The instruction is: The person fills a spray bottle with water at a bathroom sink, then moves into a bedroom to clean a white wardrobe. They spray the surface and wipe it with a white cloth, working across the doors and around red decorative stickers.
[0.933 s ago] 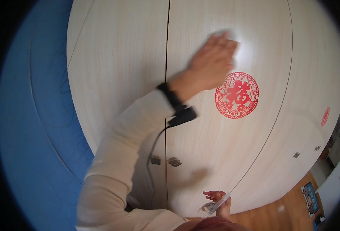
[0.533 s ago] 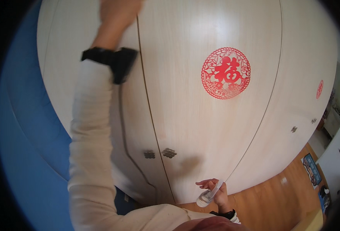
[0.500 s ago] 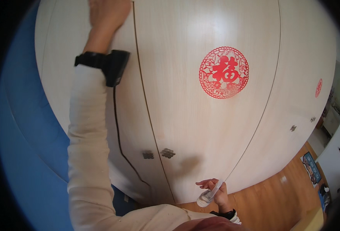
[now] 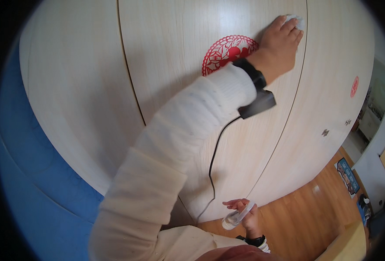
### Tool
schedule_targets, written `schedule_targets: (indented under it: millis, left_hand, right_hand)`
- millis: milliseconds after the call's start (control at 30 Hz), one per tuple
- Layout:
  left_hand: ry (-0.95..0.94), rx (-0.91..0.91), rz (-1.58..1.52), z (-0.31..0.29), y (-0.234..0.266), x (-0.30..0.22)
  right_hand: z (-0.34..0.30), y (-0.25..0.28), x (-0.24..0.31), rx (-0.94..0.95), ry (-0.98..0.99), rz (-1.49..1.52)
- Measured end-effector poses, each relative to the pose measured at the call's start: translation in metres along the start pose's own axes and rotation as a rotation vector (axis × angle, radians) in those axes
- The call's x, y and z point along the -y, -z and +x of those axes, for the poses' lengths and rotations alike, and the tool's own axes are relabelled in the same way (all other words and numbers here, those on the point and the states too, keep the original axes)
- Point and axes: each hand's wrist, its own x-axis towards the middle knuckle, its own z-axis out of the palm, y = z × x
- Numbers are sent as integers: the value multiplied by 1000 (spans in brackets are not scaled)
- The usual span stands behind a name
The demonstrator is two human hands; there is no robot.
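Observation:
My left hand [image 4: 281,43] presses a crumpled white wipe [image 4: 295,21] flat against the pale wood-grain wardrobe door [image 4: 175,48], near the seam at its right side. A black strap with a boxy device [image 4: 258,104] sits on that wrist, and a black cable trails from it. My left forearm crosses a round red paper-cut decoration [image 4: 227,52] and hides its lower part. Low in front of the doors, my right hand [image 4: 250,217] holds a small clear plastic container [image 4: 235,219] with a pale rim, tilted. Its contents are hard to make out.
A blue padded surface [image 4: 40,187] runs along the left. Wooden flooring [image 4: 292,213] lies below the doors at right. Small metal handles [image 4: 325,132] and another red decoration [image 4: 354,86] are on the farther doors. A blue sign-like panel [image 4: 347,178] lies at the right.
My left hand has swept from the upper left across the door to the upper right, and the wipe has come into view. My right hand still holds the container in nearly the same place.

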Motion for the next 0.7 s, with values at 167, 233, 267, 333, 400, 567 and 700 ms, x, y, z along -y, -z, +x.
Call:
schedule_targets:
  millis: [167,233,267,333,400,567,700]
  left_hand:
    - [-166,136,-106,-41,57,81]
    - [-119,257,-94,-65,85,109]
    - [-135,255,-88,-78,95,122]
    - [-145,275,-74,-99,108,142]
    - [-139,326,-56,-114,115,157]
    - [-228,406,-57,-112,114,171]
    - [-364,323,-151,-67,93,141]
  right_hand:
    - [-2,0,-3,19,-5,68]
    - [-2,2,-3,30,-9,81]
    - [-1,3,-3,29,-12,63]
    - [-2,4,-4,18,-16,58]
    - [-3,4,-7,9,-25,60]
    - [-4,8,-11,4,-46,69]
    - [-2,27,-2,25,-72,93]
